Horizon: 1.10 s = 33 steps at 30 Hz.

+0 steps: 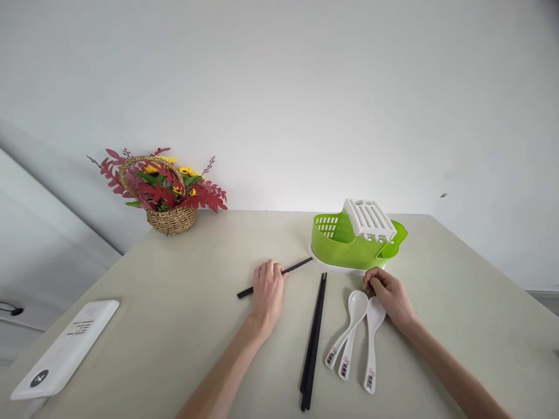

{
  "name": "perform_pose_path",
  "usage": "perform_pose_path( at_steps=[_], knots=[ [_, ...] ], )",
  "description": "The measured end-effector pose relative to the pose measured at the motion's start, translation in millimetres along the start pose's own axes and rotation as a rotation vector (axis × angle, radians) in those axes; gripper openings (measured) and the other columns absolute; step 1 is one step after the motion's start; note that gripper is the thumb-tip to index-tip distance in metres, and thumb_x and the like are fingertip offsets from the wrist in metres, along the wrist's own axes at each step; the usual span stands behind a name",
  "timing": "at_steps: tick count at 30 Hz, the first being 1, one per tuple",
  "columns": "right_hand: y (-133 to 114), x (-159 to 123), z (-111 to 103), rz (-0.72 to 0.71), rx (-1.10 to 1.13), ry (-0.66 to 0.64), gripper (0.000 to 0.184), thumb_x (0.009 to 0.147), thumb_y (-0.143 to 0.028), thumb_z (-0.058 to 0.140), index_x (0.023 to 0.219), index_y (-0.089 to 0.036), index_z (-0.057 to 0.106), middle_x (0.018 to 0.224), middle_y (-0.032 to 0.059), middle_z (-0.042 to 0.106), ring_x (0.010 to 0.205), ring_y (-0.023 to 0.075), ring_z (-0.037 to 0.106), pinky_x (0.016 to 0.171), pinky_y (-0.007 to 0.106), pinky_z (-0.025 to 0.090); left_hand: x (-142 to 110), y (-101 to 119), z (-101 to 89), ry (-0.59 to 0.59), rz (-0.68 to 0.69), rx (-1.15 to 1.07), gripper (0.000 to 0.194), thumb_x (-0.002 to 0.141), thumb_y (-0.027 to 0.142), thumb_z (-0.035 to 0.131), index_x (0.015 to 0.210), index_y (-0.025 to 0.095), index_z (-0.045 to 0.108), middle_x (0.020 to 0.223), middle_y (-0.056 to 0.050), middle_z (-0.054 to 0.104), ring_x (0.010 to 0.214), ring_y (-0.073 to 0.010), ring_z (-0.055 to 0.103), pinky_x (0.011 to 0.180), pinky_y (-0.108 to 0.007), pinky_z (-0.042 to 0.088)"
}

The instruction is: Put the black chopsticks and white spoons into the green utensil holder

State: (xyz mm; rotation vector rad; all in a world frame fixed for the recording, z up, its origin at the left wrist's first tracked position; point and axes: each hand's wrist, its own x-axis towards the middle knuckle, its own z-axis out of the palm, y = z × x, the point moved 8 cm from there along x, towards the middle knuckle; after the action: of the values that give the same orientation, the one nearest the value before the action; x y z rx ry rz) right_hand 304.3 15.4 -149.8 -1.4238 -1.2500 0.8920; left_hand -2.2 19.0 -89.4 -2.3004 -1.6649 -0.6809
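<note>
From my end I count three spoons [372,340], one caddy [338,250], one basket [172,222], one white device [65,352] and two lots of chopsticks [312,346], too tightly overlapped for me to number singly.

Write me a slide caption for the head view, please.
Left hand on a black chopstick, right hand beside white spoons, before a green caddy.

Black chopsticks [313,343] — a bundle lengthwise, the rest slanted — and three white spoons [371,343] lie before an upright green caddy [340,249].
</note>
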Motion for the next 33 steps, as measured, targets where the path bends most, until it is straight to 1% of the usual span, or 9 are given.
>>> perform_pose_path(
  at_steps=[4,8,12,16,18,21,24,27,33],
  knots=[
    [-13,-1,-6,-0.025,-0.064,-0.009,0.012,0.080,-0.028,0.051,0.074,-0.022,0.059,0.065,0.0005,0.060,0.062,0.0168,0.054,0.059,0.030,0.043,-1,9,-2.1,0.021,0.050,-0.117,0.006,0.106,0.017,0.049,0.106,0.020,0.055,0.105,-0.007,0.066,0.090,-0.0211,0.067,0.081,-0.036,0.053],
    [-51,-11,-12,-0.179,-0.364,-0.022,0.014,0.083,-0.023,0.048,0.076,-0.024,0.060,0.071,0.0023,0.065,0.065,0.0184,0.057,0.061,0.031,0.044,-3,24,-7.0,0.031,0.133,-0.250,0.007,0.109,0.023,0.045,0.112,0.022,0.051,0.096,-0.004,0.069,0.083,-0.0204,0.070,0.068,-0.032,0.052],
    [-92,-25,9,-0.341,-0.476,-0.180,0.005,0.091,-0.027,0.054,0.094,-0.026,0.059,0.084,0.0031,0.068,0.069,0.0186,0.058,0.056,0.030,0.044,-6,41,-14.2,0.059,0.241,-0.359,0.013,0.111,0.026,0.039,0.117,0.022,0.050,0.098,-0.005,0.071,0.086,-0.0203,0.071,0.069,-0.032,0.053],
    [-121,-33,36,-0.333,-0.296,-0.300,0.040,0.097,-0.044,0.061,0.131,-0.027,0.051,0.097,0.0048,0.067,0.081,0.0199,0.063,0.070,0.033,0.055,-10,50,-20.4,0.084,0.297,-0.422,0.016,0.111,0.027,0.037,0.117,0.021,0.050,0.097,-0.004,0.071,0.084,-0.0193,0.072,0.068,-0.031,0.053],
    [-132,-36,50,-0.278,-0.212,-0.358,0.050,0.098,-0.053,0.061,0.139,-0.027,0.051,0.098,0.0045,0.065,0.088,0.0201,0.063,0.079,0.034,0.056,-13,54,-24.7,0.114,0.328,-0.418,0.017,0.111,0.027,0.036,0.117,0.021,0.051,0.095,-0.004,0.070,0.081,-0.0191,0.072,0.066,-0.030,0.052],
    [-146,-44,71,-0.223,-0.198,-0.468,0.043,0.099,-0.061,0.056,0.116,-0.024,0.069,0.090,0.0035,0.063,0.082,0.0179,0.060,0.076,0.031,0.054,-16,56,-30.8,0.162,0.357,-0.419,0.020,0.111,0.028,0.035,0.115,0.020,0.052,0.092,-0.005,0.069,0.079,-0.0190,0.071,0.065,-0.030,0.052],
    [-161,-50,84,-0.250,-0.209,-0.523,0.048,0.103,-0.063,0.047,0.097,-0.022,0.073,0.078,0.0013,0.055,0.072,0.0159,0.053,0.066,0.029,0.048,-17,54,-33.2,0.178,0.340,-0.442,0.023,0.111,0.029,0.032,0.114,0.020,0.053,0.091,-0.005,0.068,0.077,-0.0189,0.070,0.065,-0.030,0.052],
    [-170,-52,87,-0.274,-0.223,-0.525,0.049,0.105,-0.061,0.042,0.102,-0.024,0.074,0.074,-0.0005,0.049,0.067,0.0153,0.048,0.062,0.029,0.044,-17,53,-34.0,0.178,0.329,-0.463,0.025,0.112,0.030,0.031,0.117,0.020,0.053,0.092,-0.006,0.067,0.078,-0.0191,0.071,0.067,-0.030,0.053],
    [-186,-54,86,-0.335,-0.292,-0.510,0.052,0.107,-0.059,0.036,0.100,-0.024,0.074,0.078,0.0012,0.052,0.069,0.0158,0.049,0.067,0.030,0.046,-16,51,-30.3,0.135,0.302,-0.567,0.028,0.111,0.032,0.030,0.123,0.019,0.052,0.096,-0.008,0.069,0.082,-0.0201,0.071,0.073,-0.032,0.055]
  ],
)
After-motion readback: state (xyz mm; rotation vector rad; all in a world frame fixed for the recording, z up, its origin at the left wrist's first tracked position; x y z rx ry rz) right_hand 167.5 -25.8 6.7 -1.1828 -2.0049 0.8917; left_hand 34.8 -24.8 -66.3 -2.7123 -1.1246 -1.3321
